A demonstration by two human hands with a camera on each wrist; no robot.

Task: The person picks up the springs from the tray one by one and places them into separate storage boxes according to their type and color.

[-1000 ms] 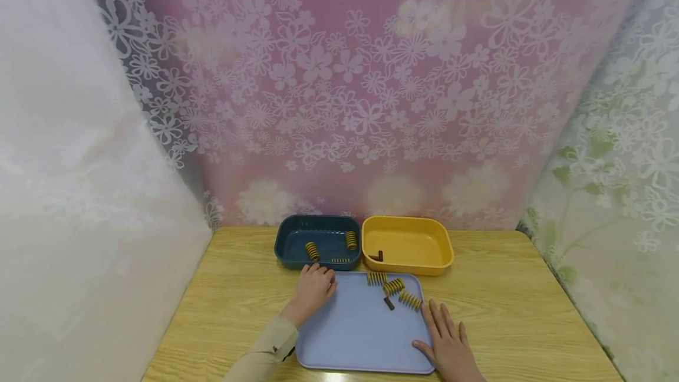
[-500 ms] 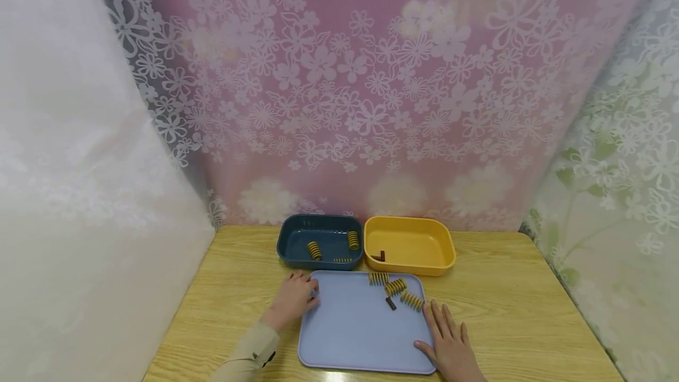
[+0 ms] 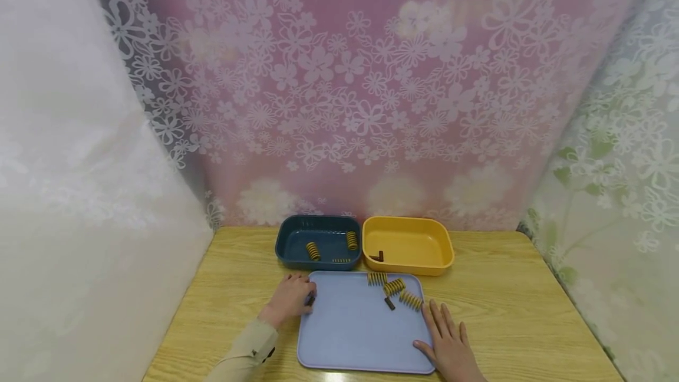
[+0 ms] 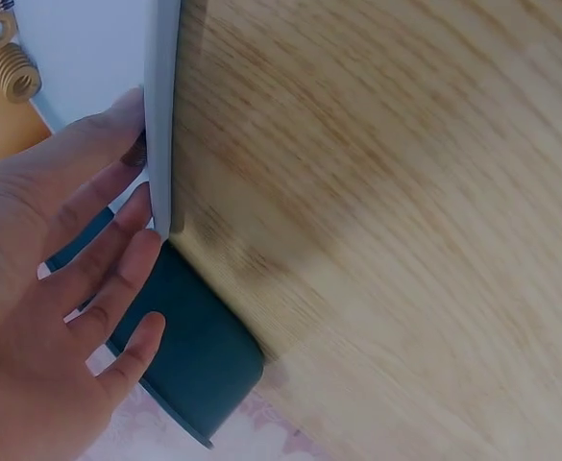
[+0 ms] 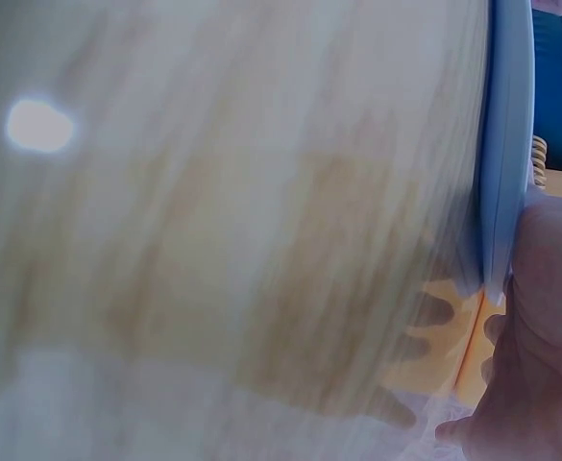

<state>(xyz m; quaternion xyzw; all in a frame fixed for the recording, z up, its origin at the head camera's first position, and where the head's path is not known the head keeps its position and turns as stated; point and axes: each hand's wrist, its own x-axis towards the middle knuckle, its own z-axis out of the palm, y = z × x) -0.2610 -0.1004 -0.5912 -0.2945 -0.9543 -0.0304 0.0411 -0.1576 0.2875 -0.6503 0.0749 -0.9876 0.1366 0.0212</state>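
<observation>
At the left rim of the pale blue tray [image 3: 366,335], my left hand [image 3: 290,296] pinches a small dark brown piece [image 3: 310,299] between thumb and forefinger. In the left wrist view, the fingers mostly cover that dark piece [image 4: 137,151], so its kind is hidden; the other fingertips lie by the tray rim [image 4: 161,115]. My right hand [image 3: 450,341] rests with spread fingers on the tray's right edge. Several yellow coil springs [image 3: 394,287] lie in the tray's far right corner, with another small dark brown piece [image 3: 389,303] beside them.
Behind the tray stands a dark blue bin [image 3: 289,261] holding yellow springs [image 3: 313,251]. Right of it, a yellow bin [image 3: 419,246] holds small dark brown pieces [image 3: 379,256]. A flowered curtain [image 3: 339,105] hangs behind the wooden table [image 3: 509,311].
My left hand has moved left and nearer from beside the blue bin to the tray's left edge. A dark brown piece now shows between its fingertips. My right hand has stayed in place.
</observation>
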